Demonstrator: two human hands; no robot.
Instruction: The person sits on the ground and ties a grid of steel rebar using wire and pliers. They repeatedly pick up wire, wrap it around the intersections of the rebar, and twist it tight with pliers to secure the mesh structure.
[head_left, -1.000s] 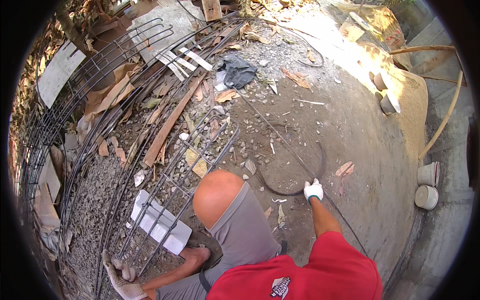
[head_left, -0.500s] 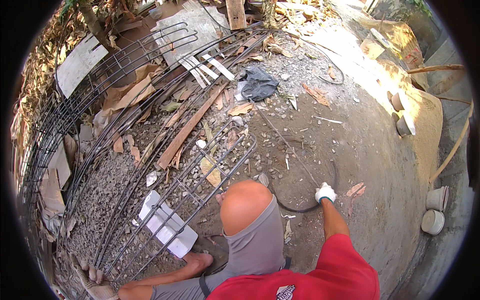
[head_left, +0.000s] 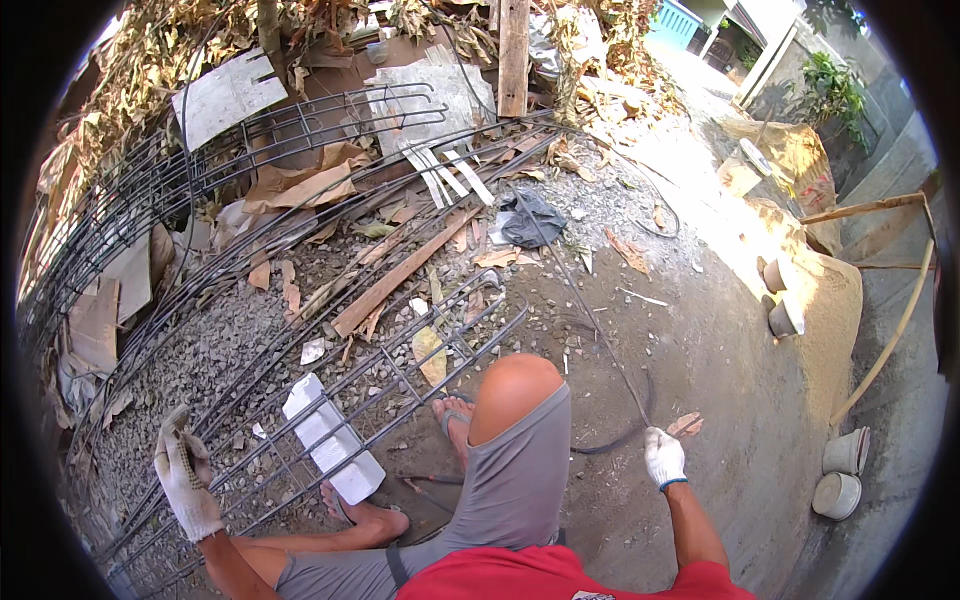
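1. In our gloved right hand [head_left: 665,457] we grasp a thin rod [head_left: 597,325], our fingers closed around it.
2. The rod slants away from us over the ground [head_left: 720,350] toward a dark plastic bag [head_left: 533,220].
3. Our gloved left hand [head_left: 188,487] is near the metal bar frame [head_left: 422,402], fingers bent; we cannot tell whether they grip anything.
4. Under the frame we see a white block [head_left: 358,487].
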